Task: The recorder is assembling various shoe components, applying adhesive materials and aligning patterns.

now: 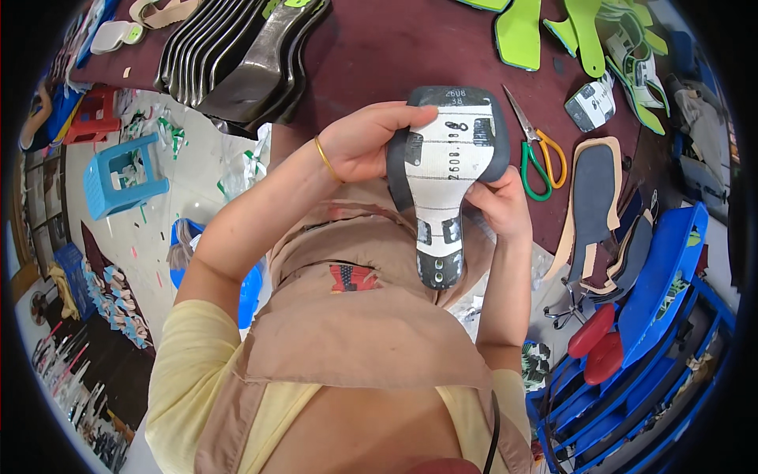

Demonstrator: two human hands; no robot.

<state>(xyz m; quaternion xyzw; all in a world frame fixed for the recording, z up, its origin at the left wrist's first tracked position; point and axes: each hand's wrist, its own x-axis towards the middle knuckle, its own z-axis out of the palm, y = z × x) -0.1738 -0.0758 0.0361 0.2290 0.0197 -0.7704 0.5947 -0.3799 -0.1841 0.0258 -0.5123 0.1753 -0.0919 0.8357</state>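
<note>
Held up over my lap is a shoe insole [446,162], its wide front end pointing away from me and its narrow heel end toward me. Its face is white with black markings; dark grey material shows round the edge. My left hand [367,144] grips the left side of the wide part, thumb on top. On the opposite edge, near the narrowing, my right hand [503,204] pinches it. The fingers beneath are partly hidden. Just right of the insole, scissors [537,146] with one green and one orange handle lie open on the dark red table [371,47].
Shiny dark insoles [237,63] stand stacked at the far left. Bright green pieces [584,35], a small white-and-grey block [591,104] and beige-edged insoles [594,197] lie on the right. Blue stool [126,175] and red stool [91,114] stand left; a blue rack [632,387] stands lower right.
</note>
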